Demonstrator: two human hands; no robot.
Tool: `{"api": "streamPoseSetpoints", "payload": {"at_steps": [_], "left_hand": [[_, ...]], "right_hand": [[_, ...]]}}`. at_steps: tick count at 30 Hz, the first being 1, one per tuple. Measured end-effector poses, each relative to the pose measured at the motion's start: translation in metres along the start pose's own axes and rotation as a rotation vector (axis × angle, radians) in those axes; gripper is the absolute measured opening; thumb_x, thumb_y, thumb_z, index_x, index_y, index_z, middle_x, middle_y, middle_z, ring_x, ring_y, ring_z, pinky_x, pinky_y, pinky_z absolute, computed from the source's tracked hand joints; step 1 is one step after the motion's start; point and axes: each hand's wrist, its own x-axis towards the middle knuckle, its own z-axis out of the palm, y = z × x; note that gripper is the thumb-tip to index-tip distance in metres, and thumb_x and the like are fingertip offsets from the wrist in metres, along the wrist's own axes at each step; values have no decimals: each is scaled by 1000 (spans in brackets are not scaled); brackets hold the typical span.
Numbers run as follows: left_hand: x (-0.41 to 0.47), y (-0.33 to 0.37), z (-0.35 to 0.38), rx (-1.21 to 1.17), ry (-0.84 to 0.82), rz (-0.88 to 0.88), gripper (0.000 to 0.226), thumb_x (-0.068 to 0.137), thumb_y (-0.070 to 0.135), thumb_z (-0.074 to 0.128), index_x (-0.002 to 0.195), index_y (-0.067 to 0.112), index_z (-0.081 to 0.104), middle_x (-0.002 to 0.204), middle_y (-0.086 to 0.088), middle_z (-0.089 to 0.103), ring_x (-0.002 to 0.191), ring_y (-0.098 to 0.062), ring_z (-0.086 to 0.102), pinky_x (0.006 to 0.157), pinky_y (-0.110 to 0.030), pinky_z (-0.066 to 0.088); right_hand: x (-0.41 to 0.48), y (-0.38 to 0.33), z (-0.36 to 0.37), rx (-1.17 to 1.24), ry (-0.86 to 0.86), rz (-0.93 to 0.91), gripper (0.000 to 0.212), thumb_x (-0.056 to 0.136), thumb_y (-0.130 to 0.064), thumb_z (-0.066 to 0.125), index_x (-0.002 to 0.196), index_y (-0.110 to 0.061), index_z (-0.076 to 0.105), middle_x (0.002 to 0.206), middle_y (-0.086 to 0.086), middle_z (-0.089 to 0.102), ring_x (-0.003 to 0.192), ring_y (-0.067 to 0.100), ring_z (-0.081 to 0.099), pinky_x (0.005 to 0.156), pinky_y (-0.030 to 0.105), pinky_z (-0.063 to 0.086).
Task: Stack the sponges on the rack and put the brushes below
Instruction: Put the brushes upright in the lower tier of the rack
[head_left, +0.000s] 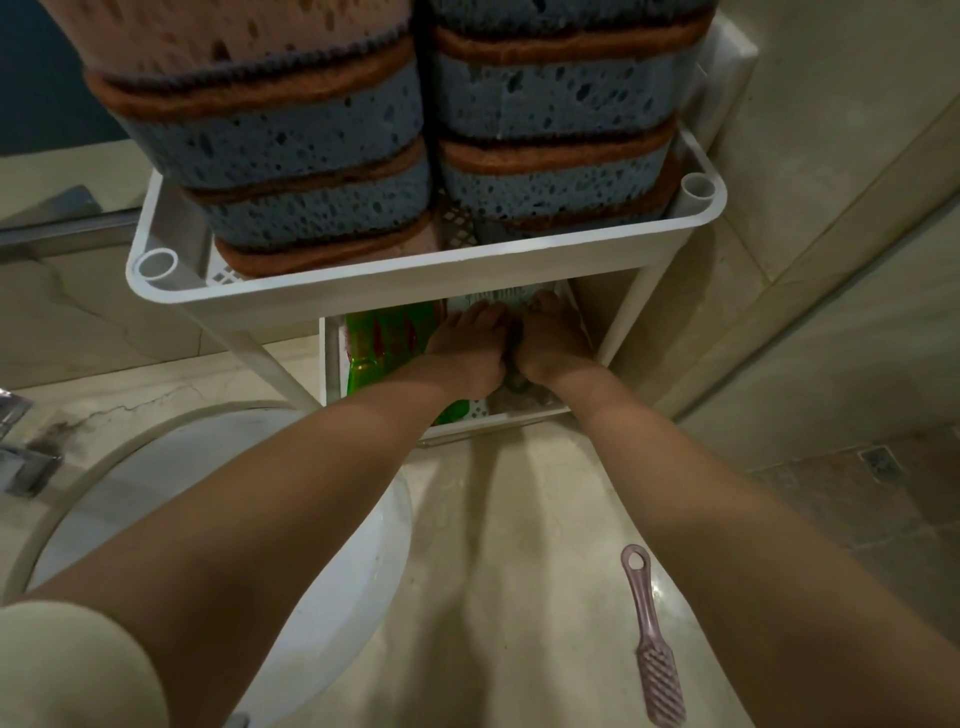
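Observation:
Two tall stacks of blue sponges with brown scouring layers, a left stack (291, 145) and a right stack (556, 98), stand on the top shelf of a white rack (415, 283). A pink sponge (228, 31) tops the left stack. Both my hands reach into the lower shelf (332, 364). My left hand (465, 348) and my right hand (553, 345) are pressed together, closed around a dark-handled brush (514, 382) whose pale bristles (493, 300) show beyond my fingers. Green brushes (379, 338) lie at the shelf's left. A pink brush (654, 654) lies on the counter.
A white round sink (234, 519) fills the counter's left side, with a metal tap (21, 452) at the far left. The rack's legs stand on the beige marble counter (519, 545). A tiled wall is on the right, and a floor drain (880, 462) shows below it.

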Motion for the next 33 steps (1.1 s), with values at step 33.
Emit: {"api": "streamPoseSetpoints", "payload": {"at_steps": [33], "left_hand": [[-270, -74, 56, -1104, 766, -573, 40, 90, 9, 47, 104, 44, 63, 100, 21, 65, 85, -1, 64, 73, -26, 53]], "right_hand": [[-194, -133, 118, 714, 94, -362, 26, 92, -13, 53, 100, -37, 58, 99, -16, 62, 93, 0, 58, 80, 22, 49]]}}
